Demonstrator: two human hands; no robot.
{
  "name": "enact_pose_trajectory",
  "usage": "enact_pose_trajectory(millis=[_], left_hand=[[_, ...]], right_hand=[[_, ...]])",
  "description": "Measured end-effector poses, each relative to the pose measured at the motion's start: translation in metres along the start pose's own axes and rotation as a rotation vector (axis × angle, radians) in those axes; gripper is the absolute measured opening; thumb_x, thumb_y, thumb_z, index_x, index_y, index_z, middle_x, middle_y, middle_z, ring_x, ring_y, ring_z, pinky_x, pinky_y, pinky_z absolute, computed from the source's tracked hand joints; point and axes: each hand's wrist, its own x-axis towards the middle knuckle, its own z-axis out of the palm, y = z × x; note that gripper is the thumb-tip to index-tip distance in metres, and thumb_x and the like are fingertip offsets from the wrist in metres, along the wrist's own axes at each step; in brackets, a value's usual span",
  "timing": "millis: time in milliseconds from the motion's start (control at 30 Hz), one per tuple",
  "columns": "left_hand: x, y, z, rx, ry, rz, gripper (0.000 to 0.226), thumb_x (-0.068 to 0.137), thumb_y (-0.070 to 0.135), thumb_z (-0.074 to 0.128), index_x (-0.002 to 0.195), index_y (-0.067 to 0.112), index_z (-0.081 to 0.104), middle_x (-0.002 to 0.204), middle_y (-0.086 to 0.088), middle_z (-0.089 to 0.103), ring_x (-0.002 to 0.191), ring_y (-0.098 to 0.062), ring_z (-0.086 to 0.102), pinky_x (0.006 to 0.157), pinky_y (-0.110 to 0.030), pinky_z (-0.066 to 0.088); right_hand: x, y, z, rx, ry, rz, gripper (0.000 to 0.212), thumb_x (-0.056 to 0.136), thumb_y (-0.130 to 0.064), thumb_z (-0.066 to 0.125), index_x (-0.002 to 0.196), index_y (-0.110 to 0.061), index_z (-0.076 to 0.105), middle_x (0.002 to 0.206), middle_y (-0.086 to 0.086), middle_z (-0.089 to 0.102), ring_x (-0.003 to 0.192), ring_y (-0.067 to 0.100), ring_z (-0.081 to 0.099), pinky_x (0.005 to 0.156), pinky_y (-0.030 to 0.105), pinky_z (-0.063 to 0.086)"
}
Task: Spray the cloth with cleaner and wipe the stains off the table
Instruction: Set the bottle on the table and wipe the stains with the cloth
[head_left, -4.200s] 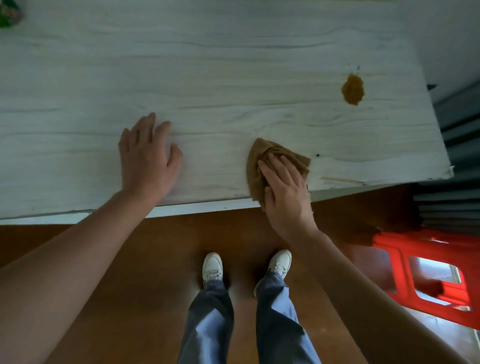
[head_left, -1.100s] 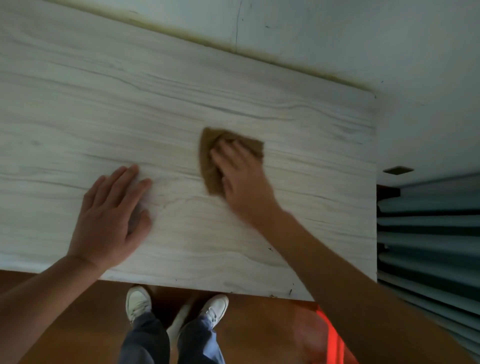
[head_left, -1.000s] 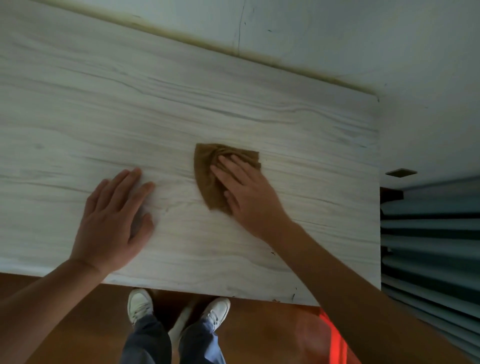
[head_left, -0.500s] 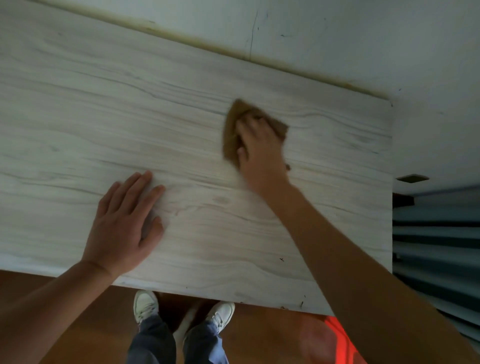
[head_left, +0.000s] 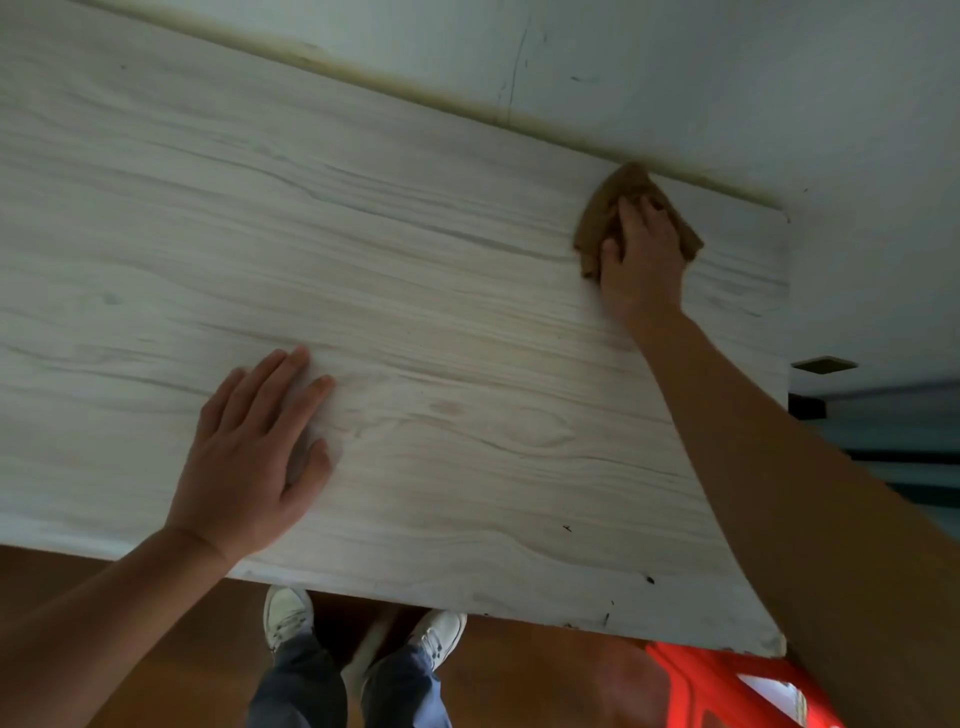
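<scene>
The table (head_left: 415, 260), pale with grey wood grain, fills most of the frame and runs from the left edge to the right. Its far edge meets a pale wall (head_left: 675, 78) along a yellowish-brown seam (head_left: 363, 78).

The brown cloth (head_left: 595, 218) lies on the table in the upper right of the frame, close to the table's right end. Its pointed tip touches the seam. The right hand (head_left: 641, 254) lies on top of the cloth and presses it to the surface. Its fingers (head_left: 631, 213) are laid over the fabric, close together, with the thumb at the cloth's left edge. The cloth shows on both sides of the hand and above it. The right arm crosses the right side of the frame from the lower right corner.

The left hand (head_left: 254, 462) rests palm down on bare table in the lower left of centre, well apart from the cloth. Its 4 fingers are straight and nearly together, the thumb held out to the right; it holds nothing.

A few small dark specks (head_left: 649, 579) mark the table near its front edge at the lower right.

Below the front edge are 2 white shoes (head_left: 288, 616) and blue-grey trousers (head_left: 296, 686) on a brown floor (head_left: 78, 571). A red stool (head_left: 727, 691) sits in the lower right.
</scene>
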Motion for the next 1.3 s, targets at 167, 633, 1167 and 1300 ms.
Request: enact_pose_trajectory(millis=[167,633,1167,1300], left_hand=[[0.000,0.001,-0.001,0.008,-0.007,0.001,0.062,0.095,0.040,0.042,0.145,0.006,0.056,0.161,-0.018,0.041,0.151,-0.037,0.037,0.123,-0.057,0.028],[0.000,-0.003,0.003,0.010,-0.008,0.000,0.060,0.094,0.038,0.045,0.146,0.010,0.056,0.162,-0.015,0.041,0.151,-0.034,0.037,0.122,-0.057,0.030],[-0.001,-0.004,0.004,0.010,0.000,0.003,0.060,0.095,0.039,0.046,0.148,0.012,0.054,0.163,-0.013,0.039,0.153,-0.031,0.035,0.123,-0.055,0.029],[-0.001,-0.003,0.003,0.004,0.006,0.004,0.060,0.095,0.038,0.046,0.147,0.010,0.055,0.162,-0.015,0.041,0.152,-0.033,0.036,0.123,-0.056,0.029]], right_hand=[[-0.063,-0.050,0.018,0.060,-0.079,-0.401,0.053,0.090,-0.009,0.060,0.141,0.000,0.054,0.151,0.023,0.046,0.140,0.042,0.042,0.122,0.046,0.025],[0.019,-0.059,0.021,0.014,-0.046,-0.110,0.055,0.105,-0.026,0.043,0.157,-0.014,0.031,0.165,0.011,0.027,0.152,0.030,0.021,0.126,0.039,0.013],[-0.130,-0.040,0.021,0.004,-0.165,-0.507,0.053,0.097,-0.023,0.053,0.149,-0.012,0.047,0.157,0.013,0.041,0.147,0.032,0.035,0.119,0.048,0.031],[-0.065,-0.014,0.007,-0.027,-0.089,-0.230,0.054,0.102,-0.023,0.050,0.154,-0.013,0.039,0.162,0.012,0.033,0.151,0.031,0.027,0.123,0.045,0.022]])
